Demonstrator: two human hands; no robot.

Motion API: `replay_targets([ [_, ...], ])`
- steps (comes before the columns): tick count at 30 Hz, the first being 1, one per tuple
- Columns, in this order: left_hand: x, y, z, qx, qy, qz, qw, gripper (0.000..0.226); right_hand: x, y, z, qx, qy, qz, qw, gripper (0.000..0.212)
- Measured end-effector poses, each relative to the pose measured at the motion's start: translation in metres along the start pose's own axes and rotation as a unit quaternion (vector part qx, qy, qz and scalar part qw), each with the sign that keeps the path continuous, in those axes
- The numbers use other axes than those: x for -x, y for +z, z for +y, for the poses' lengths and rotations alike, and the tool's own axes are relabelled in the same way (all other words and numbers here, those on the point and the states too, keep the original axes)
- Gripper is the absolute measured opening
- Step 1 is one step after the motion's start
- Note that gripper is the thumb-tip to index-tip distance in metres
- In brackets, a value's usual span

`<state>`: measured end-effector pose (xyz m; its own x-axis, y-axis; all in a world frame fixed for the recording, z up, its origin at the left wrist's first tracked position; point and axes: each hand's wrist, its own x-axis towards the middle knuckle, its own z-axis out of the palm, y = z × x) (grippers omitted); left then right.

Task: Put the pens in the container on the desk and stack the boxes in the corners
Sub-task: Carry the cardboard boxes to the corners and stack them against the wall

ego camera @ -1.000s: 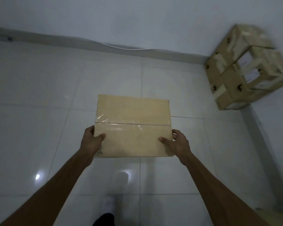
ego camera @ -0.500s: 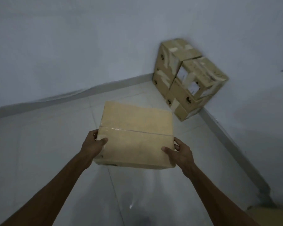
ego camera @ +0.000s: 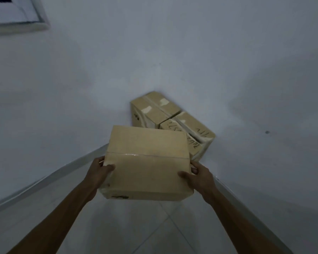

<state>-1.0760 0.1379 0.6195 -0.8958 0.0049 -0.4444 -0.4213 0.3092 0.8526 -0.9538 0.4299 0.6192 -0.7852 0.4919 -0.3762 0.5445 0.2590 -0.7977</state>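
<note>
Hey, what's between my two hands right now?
Head view: the taped cardboard box, held at its sides by the left hand and right hand.

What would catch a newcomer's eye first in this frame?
The plain cardboard box at centre, held off the floor with the left hand and right hand gripping its sides. Just behind it, the stacked boxes sit in the corner where the two pale walls meet.

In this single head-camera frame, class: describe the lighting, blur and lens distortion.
Head view: dim, bluish light; the stacked boxes in the corner look smeared, their scrawled writing unreadable; the carried box is sharper, a thin glint on its tape seam; the skirting flares outward, wide-angle stretch.
</note>
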Motion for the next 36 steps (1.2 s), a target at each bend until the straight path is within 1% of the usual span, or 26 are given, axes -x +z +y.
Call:
replay_targets([
  [4,-0.073,0.013,0.062,-0.020,0.025,-0.034,0.999,0.045,-0.054,-0.009,-0.048,-0.025,0.013,0.025,0.999,0.064],
  [7,-0.125,0.021,0.103,-0.030,0.034,-0.057,0.997,0.047,-0.094,-0.012,-0.074,-0.032,0.027,0.046,0.998,0.068],
  [8,-0.155,0.024,0.120,-0.035,0.040,-0.067,0.996,0.048,-0.118,-0.009,-0.085,-0.040,0.037,0.059,0.997,0.070],
  [10,-0.179,0.029,0.139,-0.043,0.047,-0.089,0.994,0.049,-0.135,-0.009,-0.097,-0.053,0.048,0.070,0.995,0.070],
  [11,-0.215,0.033,0.155,-0.046,0.054,-0.101,0.992,0.048,-0.166,-0.002,-0.109,-0.063,0.052,0.081,0.993,0.069],
  [12,-0.228,0.036,0.162,-0.053,0.060,-0.109,0.991,0.048,-0.177,0.000,-0.113,-0.063,0.057,0.089,0.992,0.067],
  [14,-0.258,0.042,0.177,-0.066,0.064,-0.111,0.990,0.049,-0.201,0.009,-0.125,-0.082,0.064,0.090,0.990,0.066],
  [15,-0.288,0.049,0.187,-0.081,0.067,-0.109,0.988,0.049,-0.224,0.016,-0.131,-0.094,0.067,0.094,0.989,0.065],
  [18,-0.340,0.062,0.205,-0.099,0.041,-0.118,0.987,0.052,-0.265,0.030,-0.142,-0.108,0.070,0.110,0.986,0.058],
  [21,-0.388,0.076,0.215,-0.107,0.052,-0.148,0.982,0.052,-0.308,0.037,-0.142,-0.124,0.083,0.129,0.980,0.060],
  [24,-0.433,0.095,0.222,-0.093,0.061,-0.171,0.979,0.046,-0.353,0.043,-0.141,-0.135,0.098,0.146,0.975,0.062],
  [26,-0.457,0.108,0.227,-0.087,0.053,-0.169,0.980,0.048,-0.380,0.049,-0.140,-0.154,0.107,0.144,0.972,0.060],
  [28,-0.482,0.126,0.229,-0.093,0.044,-0.167,0.981,0.056,-0.402,0.054,-0.137,-0.158,0.113,0.154,0.969,0.059],
  [30,-0.506,0.141,0.230,-0.088,0.049,-0.164,0.981,0.061,-0.424,0.056,-0.137,-0.162,0.109,0.167,0.967,0.063],
  [33,-0.537,0.157,0.238,-0.087,0.062,-0.156,0.982,0.055,-0.452,0.058,-0.142,-0.179,0.112,0.182,0.960,0.067],
  [36,-0.564,0.158,0.243,-0.087,0.085,-0.164,0.979,0.054,-0.462,0.069,-0.147,-0.211,0.116,0.202,0.949,0.062],
])
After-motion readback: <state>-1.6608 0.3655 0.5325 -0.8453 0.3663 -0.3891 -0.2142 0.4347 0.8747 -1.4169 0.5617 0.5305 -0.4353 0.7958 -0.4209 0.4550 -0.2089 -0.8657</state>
